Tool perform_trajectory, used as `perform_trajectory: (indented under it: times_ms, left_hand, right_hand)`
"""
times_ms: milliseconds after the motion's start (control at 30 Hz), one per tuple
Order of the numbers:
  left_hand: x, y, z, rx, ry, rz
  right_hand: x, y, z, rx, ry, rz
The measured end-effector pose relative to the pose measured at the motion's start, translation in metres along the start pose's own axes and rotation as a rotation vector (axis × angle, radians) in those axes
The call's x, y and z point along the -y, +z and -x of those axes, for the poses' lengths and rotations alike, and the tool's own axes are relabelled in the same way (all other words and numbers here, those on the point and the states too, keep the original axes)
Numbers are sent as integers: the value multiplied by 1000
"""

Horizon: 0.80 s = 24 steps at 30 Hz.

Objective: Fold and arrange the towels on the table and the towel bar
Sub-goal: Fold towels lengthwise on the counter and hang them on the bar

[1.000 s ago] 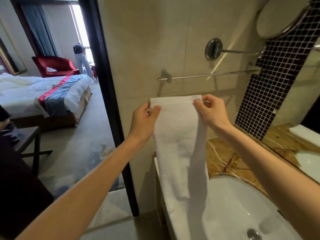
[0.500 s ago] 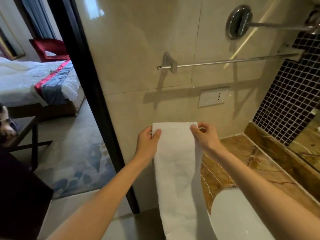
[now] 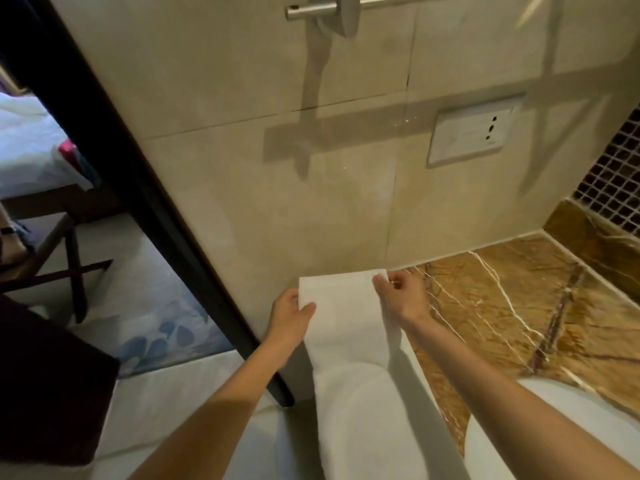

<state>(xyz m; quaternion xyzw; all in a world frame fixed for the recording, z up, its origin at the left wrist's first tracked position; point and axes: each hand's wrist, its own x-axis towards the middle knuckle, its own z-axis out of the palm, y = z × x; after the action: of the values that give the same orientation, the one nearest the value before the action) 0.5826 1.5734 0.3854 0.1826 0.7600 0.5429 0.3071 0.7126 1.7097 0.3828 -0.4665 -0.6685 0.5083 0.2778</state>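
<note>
Both hands are on the white towel [image 3: 346,327]. The left hand [image 3: 289,318] pinches its upper left corner, thumb on the front, and the right hand [image 3: 403,299] grips the upper right corner with curled fingers. The folded strip is stretched between them, low against the beige wall at the marble counter's [image 3: 519,299] left edge. It sits well below the towel bar [image 3: 311,10], with its length trailing down towards the person.
</note>
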Motion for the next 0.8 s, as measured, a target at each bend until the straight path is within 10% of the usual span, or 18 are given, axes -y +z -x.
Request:
perform_trajectory:
  times_ms: [333, 800]
  left_hand:
    - [66, 7, -3, 136, -267, 82]
    - [122, 13, 68, 148, -481, 232]
  right_hand:
    - [-27, 6, 18, 47, 362, -342]
    - [-66, -23, 91, 307, 275, 315]
